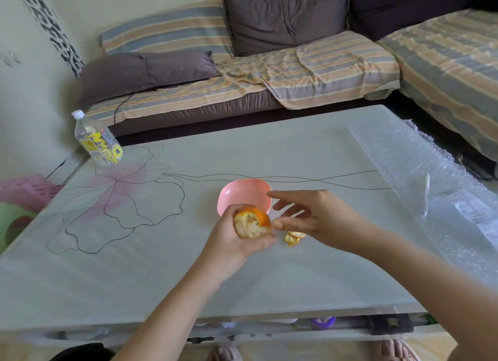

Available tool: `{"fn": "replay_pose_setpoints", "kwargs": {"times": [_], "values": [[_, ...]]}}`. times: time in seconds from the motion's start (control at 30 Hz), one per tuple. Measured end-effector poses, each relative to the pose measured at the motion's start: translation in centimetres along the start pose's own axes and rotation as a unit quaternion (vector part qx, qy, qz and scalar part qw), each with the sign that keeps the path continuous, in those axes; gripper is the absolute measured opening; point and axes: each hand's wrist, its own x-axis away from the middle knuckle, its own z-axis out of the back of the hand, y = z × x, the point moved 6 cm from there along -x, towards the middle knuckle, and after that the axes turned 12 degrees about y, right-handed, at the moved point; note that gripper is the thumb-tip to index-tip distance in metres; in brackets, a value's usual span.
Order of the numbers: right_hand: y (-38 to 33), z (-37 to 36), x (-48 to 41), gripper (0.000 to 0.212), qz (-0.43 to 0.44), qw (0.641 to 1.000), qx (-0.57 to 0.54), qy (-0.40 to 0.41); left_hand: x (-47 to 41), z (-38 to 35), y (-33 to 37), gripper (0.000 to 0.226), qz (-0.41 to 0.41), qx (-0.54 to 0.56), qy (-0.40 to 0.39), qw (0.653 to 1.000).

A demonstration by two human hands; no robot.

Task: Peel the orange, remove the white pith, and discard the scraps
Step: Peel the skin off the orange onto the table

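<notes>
From the head view, centre frame: two hands over the tabletop [167,274], and one orange [252,224] between them. The left hand [234,249] wraps its curled fingers around that orange, which is partly peeled, pale pith facing up and a strip of skin left on its far side. The right hand [316,216] sits just right of it, fingers spread and relaxed, grasping nothing, thumb tip right beside the fruit. One pink bowl [237,191] stands just behind the orange. One small heap of peel scraps [293,238] lies beneath the right hand, its pieces too overlapped to count. Upper left, one plastic bottle [98,142]; at right, one sheet of bubble wrap [420,166].
</notes>
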Motion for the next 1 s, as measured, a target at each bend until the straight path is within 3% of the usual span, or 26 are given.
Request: {"fn": "replay_pose_setpoints", "kwargs": {"times": [0.07, 0.23, 0.37, 0.57, 0.73, 0.9, 1.0], "values": [[-0.9, 0.1, 0.6, 0.071, 0.044, 0.999, 0.013, -0.006, 0.1, -0.5, 0.2, 0.056, -0.012, -0.011, -0.007, 1.000], [-2.0, 0.2, 2.1, 0.045, 0.185, 0.972, 0.143, -0.001, 0.8, -1.7, 0.8, 0.056, -0.057, -0.047, -0.035, 0.997], [-2.0, 0.1, 2.7, 0.038, 0.212, 0.943, 0.255, 0.021, 1.0, -2.6, 1.1, 0.054, -0.079, -0.094, -0.046, 0.991], [-2.6, 0.7, 3.6, 0.030, 0.228, 0.937, 0.257, 0.061, 1.5, -3.7, 2.1, 0.055, -0.081, -0.082, -0.094, 0.989], [-2.9, 1.4, 3.8, 0.040, 0.239, 0.938, 0.236, 0.083, 1.7, -4.1, 2.7, 0.054, -0.087, -0.064, -0.089, 0.990], [-2.1, 2.4, 3.6, 0.041, 0.159, 0.976, 0.143, 0.036, 1.9, -4.2, 2.9, 0.054, -0.087, -0.050, -0.091, 0.991], [-2.2, 3.3, 3.5, 0.037, 0.154, 0.982, 0.112, 0.003, 2.2, -4.3, 2.8, 0.049, -0.081, -0.047, -0.112, 0.989]]}}
